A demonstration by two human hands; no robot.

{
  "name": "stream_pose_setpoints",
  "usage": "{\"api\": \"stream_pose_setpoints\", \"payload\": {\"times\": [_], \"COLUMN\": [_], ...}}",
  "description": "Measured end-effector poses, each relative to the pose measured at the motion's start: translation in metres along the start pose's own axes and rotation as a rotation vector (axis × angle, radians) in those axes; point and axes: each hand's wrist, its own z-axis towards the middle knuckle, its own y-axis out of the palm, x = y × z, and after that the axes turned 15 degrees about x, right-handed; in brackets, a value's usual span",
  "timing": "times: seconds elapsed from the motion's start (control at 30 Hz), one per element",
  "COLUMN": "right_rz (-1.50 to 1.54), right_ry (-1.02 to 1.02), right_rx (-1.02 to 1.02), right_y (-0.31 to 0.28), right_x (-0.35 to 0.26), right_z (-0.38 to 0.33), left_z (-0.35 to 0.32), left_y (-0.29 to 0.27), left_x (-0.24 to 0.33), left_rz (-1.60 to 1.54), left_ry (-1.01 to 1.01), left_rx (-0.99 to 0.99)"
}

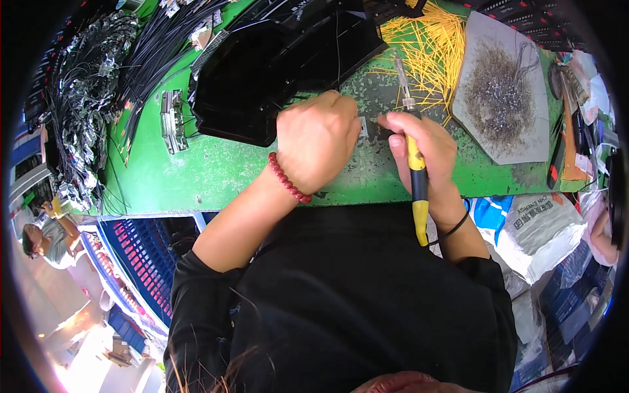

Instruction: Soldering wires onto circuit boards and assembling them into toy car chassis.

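Observation:
My right hand (pixel 429 147) grips a soldering iron (pixel 417 173) with a yellow and black handle, its metal tip pointing away from me. The right fingertips reach toward a small pale piece (pixel 364 126) on the green table (pixel 249 173). Beside that piece, my left hand (pixel 318 137) is closed with its knuckles up, so whatever the fingers hold is hidden. Just past the left hand lies a large glossy black plastic housing (pixel 239 85). A thin dark wire (pixel 339 49) runs over the housing down to the left hand.
A heap of yellow wires (pixel 432 42) lies beyond the right hand. Right of it is a grey board (pixel 475 134) covered with dark solder crumbs. Bundled black cables (pixel 157 59) and a small silvery metal part (pixel 173 121) are at left. A blue crate (pixel 141 252) stands below the table edge.

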Motion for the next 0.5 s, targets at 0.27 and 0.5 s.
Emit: {"api": "stream_pose_setpoints", "payload": {"times": [0.27,0.5], "right_rz": [0.142,0.291], "right_ry": [0.090,0.368], "right_rx": [0.063,0.036], "right_y": [-0.009,-0.035], "right_x": [0.001,-0.001], "right_z": [0.004,-0.006], "left_z": [-0.002,-0.002], "left_y": [0.003,0.003], "left_x": [-0.002,-0.002], "left_rz": [-0.073,-0.132], "left_ry": [0.016,-0.041], "left_rx": [0.035,0.021]}}
